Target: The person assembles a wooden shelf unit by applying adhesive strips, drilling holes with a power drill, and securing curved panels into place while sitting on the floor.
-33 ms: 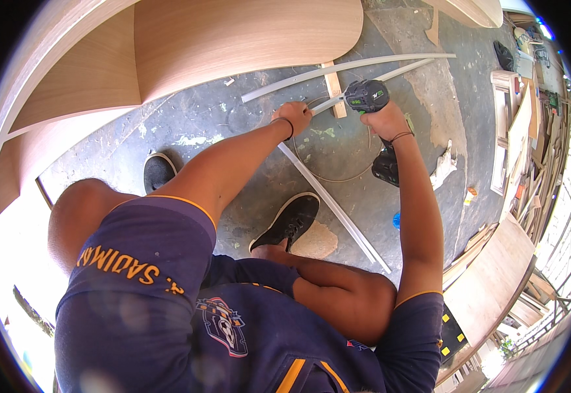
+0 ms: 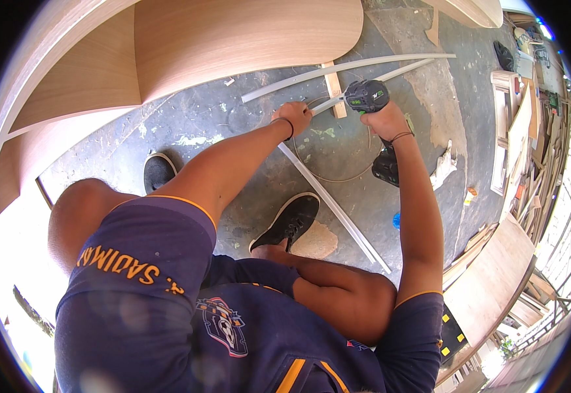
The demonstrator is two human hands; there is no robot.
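Observation:
My right hand (image 2: 386, 120) is wrapped round the grip of a black cordless drill (image 2: 365, 96), whose battery end hangs below my wrist. The drill's nose points left, down at a narrow whitish strip (image 2: 328, 105) that crosses a small wooden block (image 2: 333, 88). My left hand (image 2: 293, 118) is closed on the near end of that strip, a short way left of the drill. The drill bit and the spot it meets are too small to make out. Just beyond lies a second, longer pale strip (image 2: 344, 66), its left end on the floor.
Another pair of pale strips (image 2: 334, 206) lies slantwise beside my right shoe (image 2: 287, 219). A thin wire loop (image 2: 341, 179) rests on the concrete floor. Curved wood-grain panels (image 2: 246, 33) stand at the far left. Wood offcuts (image 2: 534, 144) are heaped along the right.

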